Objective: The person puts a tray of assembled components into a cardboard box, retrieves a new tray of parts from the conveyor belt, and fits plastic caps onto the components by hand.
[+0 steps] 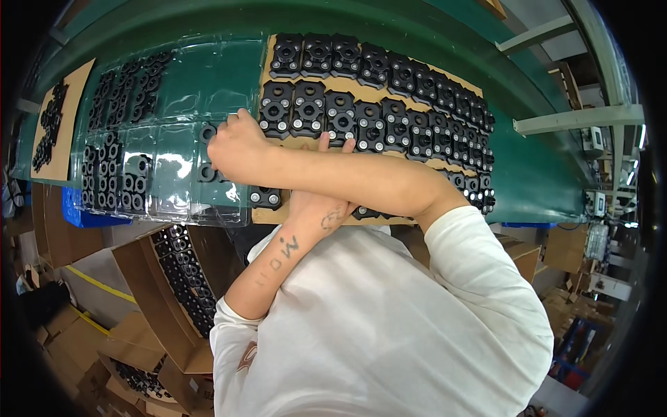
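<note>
My forearms cross, the right over the left. My right hand (240, 147) is curled at the right end of a clear plastic tray (182, 149), beside black ring-shaped parts (207, 172). What its fingers hold, if anything, is hidden. My left hand (316, 206) passes under the right forearm. Two of its fingertips show beyond that forearm, stretched and apart, at the lower edge of a black block-shaped part (340, 115). The rest of its fingers are covered. Rows of such black parts, with silvery round spots, lie on a brown cardboard sheet (361, 90).
The green table (542, 184) runs across the view. More black parts lie on a cardboard piece (75, 90) at the far left. Below the table's edge stand a blue bin (87, 214) and an open carton (142, 285) of black parts. Metal beams (577, 119) jut in at right.
</note>
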Motion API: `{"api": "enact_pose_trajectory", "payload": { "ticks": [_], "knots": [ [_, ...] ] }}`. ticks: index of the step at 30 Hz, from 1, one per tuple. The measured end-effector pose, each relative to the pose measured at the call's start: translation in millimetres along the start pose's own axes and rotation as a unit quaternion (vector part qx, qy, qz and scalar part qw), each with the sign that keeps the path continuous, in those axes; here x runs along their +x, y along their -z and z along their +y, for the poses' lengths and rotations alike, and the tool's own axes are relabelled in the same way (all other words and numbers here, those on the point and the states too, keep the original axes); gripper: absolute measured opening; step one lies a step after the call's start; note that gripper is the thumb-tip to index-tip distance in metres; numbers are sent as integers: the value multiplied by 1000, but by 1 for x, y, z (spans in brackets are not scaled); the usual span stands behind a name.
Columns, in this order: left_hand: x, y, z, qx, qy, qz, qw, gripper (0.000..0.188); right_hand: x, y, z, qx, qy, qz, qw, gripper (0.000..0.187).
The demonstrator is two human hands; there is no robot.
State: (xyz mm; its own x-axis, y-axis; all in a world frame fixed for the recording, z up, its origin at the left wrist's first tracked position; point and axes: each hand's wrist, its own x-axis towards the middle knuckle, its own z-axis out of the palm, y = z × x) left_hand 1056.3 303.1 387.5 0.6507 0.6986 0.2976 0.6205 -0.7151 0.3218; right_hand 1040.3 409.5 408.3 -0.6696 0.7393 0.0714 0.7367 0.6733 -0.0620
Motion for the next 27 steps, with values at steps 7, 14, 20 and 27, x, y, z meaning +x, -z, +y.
{"api": "enact_pose_trajectory", "payload": {
  "ticks": [7,14,20,27],
  "knots": [
    [3,-4,6,-45,38,-33,998,73,-24,38,35,160,-28,86,983,26],
    [14,23,19,-23,-27,16,999,66,-121,110,120,312,-280,153,895,18],
    [16,-2,24,-65,-49,1,997,67,-182,95,145,222,-211,81,949,33],
    [19,-9,26,-51,-43,-17,998,67,-194,77,134,131,-172,-12,976,33]
  ]
}}
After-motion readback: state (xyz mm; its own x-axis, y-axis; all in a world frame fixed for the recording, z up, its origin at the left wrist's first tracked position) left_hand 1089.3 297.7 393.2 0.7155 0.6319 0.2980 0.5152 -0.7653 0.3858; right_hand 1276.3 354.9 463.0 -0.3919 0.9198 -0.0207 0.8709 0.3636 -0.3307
